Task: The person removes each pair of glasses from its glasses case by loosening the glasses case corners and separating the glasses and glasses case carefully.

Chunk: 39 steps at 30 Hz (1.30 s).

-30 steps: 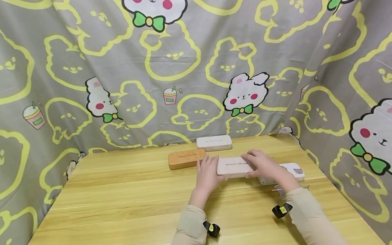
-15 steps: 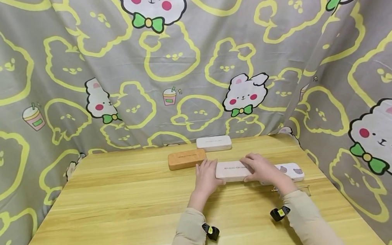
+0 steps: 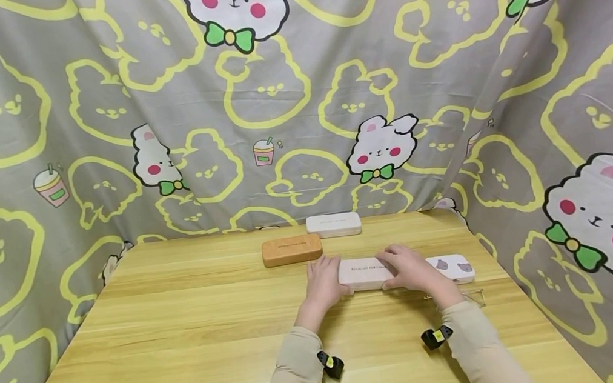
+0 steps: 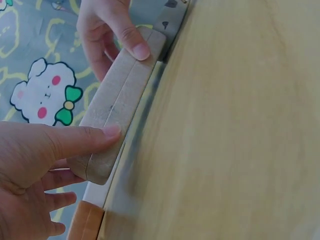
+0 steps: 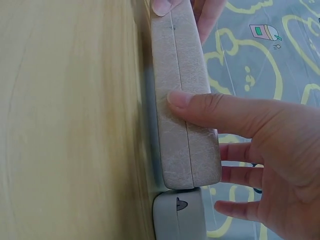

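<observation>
A closed beige glasses case (image 3: pixel 363 279) with small lettering on its lid is held level between both hands, close over the table. My left hand (image 3: pixel 323 282) grips its left end, the thumb pressed on the front face below the seam in the left wrist view. At the opposite end my right hand (image 3: pixel 409 269) grips it likewise; its thumb (image 5: pixel 205 107) crosses the seam line. Just right of the case, partly behind my right hand, lies a white glasses case (image 3: pixel 458 268) with grey bear prints. Thin-framed glasses (image 3: pixel 482 298) lie in front of that one, partly hidden by my right forearm.
An orange glasses case (image 3: pixel 292 251) lies behind my left hand. Farther back, near the patterned curtain (image 3: pixel 287 96), is a plain white glasses case (image 3: pixel 334 225). The wooden table (image 3: pixel 189 348) reaches to the curtain on the far side.
Both hands have brought the beige glasses case slightly toward me and lower. More of the bear-print case and the glasses shows now. The other cases stay put.
</observation>
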Each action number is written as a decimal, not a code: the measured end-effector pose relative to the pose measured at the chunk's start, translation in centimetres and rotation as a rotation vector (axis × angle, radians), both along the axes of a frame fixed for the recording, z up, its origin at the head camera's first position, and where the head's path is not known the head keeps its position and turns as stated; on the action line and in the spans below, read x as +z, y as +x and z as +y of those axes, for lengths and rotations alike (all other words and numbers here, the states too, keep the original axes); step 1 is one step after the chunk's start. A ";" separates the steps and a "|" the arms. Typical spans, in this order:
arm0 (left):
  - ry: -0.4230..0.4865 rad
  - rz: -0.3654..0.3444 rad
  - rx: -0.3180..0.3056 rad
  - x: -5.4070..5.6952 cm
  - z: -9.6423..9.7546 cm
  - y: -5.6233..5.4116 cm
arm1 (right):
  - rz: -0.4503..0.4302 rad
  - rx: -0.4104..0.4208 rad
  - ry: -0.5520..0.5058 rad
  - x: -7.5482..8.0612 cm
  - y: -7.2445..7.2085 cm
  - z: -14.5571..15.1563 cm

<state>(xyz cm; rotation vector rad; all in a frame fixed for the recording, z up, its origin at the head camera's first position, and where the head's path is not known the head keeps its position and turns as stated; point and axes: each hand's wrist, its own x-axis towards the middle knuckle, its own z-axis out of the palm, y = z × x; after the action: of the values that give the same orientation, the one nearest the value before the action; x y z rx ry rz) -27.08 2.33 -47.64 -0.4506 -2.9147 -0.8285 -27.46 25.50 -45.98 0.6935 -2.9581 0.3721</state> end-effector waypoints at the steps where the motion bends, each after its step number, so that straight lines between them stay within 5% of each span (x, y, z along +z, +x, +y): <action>1: -0.001 -0.004 0.000 0.0 0.0 0.0 | -0.001 0.001 -0.001 -0.1 0.0 0.0; 19: 0.013 -0.041 0.034 -0.9 0.1 0.1 | -0.051 0.011 -0.062 -0.6 0.2 -0.1; 39: 0.026 -0.054 0.042 -0.5 0.5 0.4 | -0.036 0.015 -0.095 -1.3 0.0 0.4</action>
<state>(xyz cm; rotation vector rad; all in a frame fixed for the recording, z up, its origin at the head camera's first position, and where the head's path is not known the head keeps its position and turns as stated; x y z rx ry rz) -26.64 2.80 -48.17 -0.3700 -2.9474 -0.8858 -27.48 25.86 -47.24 0.7061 -2.9477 0.5274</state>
